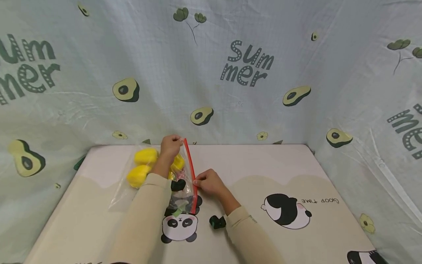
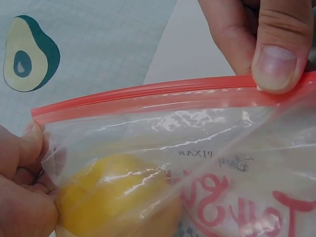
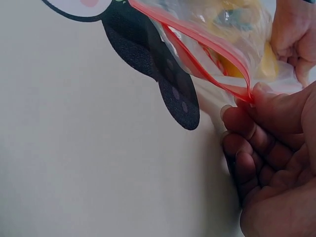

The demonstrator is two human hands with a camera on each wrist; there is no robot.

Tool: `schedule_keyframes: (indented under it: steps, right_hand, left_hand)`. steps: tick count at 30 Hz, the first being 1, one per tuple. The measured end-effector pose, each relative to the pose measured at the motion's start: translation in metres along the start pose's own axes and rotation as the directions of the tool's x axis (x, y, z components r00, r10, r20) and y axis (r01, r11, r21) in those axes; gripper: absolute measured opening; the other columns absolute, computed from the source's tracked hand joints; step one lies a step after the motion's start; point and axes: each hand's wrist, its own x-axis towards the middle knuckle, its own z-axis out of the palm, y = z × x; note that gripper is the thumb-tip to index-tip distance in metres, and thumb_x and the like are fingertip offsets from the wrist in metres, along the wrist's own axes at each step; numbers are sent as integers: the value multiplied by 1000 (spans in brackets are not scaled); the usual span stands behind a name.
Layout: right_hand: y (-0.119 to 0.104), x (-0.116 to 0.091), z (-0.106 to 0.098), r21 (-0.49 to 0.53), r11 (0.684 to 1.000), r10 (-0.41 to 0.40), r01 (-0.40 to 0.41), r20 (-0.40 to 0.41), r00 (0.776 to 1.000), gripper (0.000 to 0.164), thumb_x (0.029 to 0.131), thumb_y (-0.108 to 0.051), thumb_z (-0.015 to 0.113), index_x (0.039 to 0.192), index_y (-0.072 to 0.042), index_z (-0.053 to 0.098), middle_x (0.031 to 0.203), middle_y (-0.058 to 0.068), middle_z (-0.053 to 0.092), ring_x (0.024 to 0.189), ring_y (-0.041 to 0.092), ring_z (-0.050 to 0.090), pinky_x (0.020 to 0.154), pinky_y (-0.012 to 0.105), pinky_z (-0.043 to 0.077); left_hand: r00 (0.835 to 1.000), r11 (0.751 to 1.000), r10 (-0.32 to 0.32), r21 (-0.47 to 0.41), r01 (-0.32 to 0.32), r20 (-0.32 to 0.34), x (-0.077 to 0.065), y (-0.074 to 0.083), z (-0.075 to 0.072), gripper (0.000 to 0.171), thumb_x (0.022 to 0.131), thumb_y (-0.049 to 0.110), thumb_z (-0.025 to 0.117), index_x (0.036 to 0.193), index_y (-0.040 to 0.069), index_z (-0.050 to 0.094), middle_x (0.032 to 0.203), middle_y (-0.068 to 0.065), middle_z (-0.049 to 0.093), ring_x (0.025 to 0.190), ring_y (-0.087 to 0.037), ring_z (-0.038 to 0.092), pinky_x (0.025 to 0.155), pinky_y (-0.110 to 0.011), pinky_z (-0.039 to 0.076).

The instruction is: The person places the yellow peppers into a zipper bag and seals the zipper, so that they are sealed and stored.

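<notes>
A clear zip bag (image 1: 123, 194) with a red zip strip (image 1: 190, 161) lies on its side at the back left of the table. Inside are several rounded yellow fruits (image 1: 146, 156), lemon-like in shape. My left hand (image 1: 169, 150) pinches the bag's far corner at the end of the strip. Thumb and fingers of my right hand (image 1: 211, 181) pinch the strip about midway along. From that pinch toward the far corner the strip runs as one band in the left wrist view. On the near side, its two red edges (image 3: 197, 39) stand apart in the right wrist view.
The table (image 1: 250, 161) carries printed pandas (image 1: 179, 227) and lettering. A pale curtain (image 1: 158, 106) with avocado prints hangs behind the table and along both sides. Black wrist mounts (image 1: 217, 222) show beside the sleeves.
</notes>
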Motion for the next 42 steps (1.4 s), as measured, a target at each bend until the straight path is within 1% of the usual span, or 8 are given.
schedule_keyframes:
  steps: [3,8,14,19,22,29,38,42]
  right_hand:
    - [-3,0,-2,1,1000,-6,6,7,1000,17,94,-16,74,95,-1,83,82,7,76,75,13,56,69,24,47]
    - [-1,0,-2,-5,1000,-11,11,16,1000,18,94,-17,74,94,-1,83,80,6,75,72,12,55,66,23,46]
    - [1,-1,-4,16,1000,-9,9,46,999,19,95,-18,73,95,-2,83,77,1,70,73,12,55,67,23,46]
    - [6,2,-4,59,998,-18,14,69,997,19,95,-18,72,93,-2,82,73,-2,67,70,11,54,64,22,45]
    - [8,2,-4,81,997,-21,14,84,996,19,94,-18,72,92,-2,82,72,-3,65,68,10,52,61,22,43]
    - [11,0,-7,90,996,-24,16,89,996,20,94,-20,71,94,-4,83,73,-5,65,69,10,53,62,22,43]
    - [9,-4,-12,167,986,-42,23,111,993,20,94,-19,72,94,-2,82,74,3,70,70,11,53,64,23,42]
    - [10,-5,-15,184,983,-48,26,119,992,20,94,-19,72,95,-2,82,74,1,69,71,11,52,64,23,41]
  left_hand:
    - [1000,1000,-7,5,7,-7,0,2,-1,28,110,20,53,123,0,67,122,-16,60,106,-27,53,104,-41,51]
    - [1000,1000,1,14,-1,-12,1,2,-2,28,110,20,53,123,0,68,118,-14,61,101,-25,52,95,-36,50]
    - [1000,1000,5,8,-5,-15,3,1,-2,28,110,19,53,122,-1,67,115,-13,60,99,-23,51,90,-33,48]
    - [1000,1000,22,-5,-23,-22,1,2,-3,29,109,19,54,122,-3,67,113,-12,59,99,-23,51,91,-34,48]
    - [1000,1000,20,-7,-20,-23,2,0,-3,28,109,19,54,120,-2,68,112,-12,59,98,-23,51,90,-33,47]
    - [1000,1000,20,-13,-21,-14,3,-1,-3,30,110,21,52,123,-2,67,116,-13,61,100,-22,52,92,-34,48]
    - [1000,1000,15,-16,-15,-26,2,2,-3,30,110,19,52,126,-2,67,117,-14,62,102,-23,53,94,-35,48]
    - [1000,1000,6,-28,-7,-31,3,2,-3,31,110,19,52,129,-3,65,122,-16,62,105,-24,54,99,-38,50]
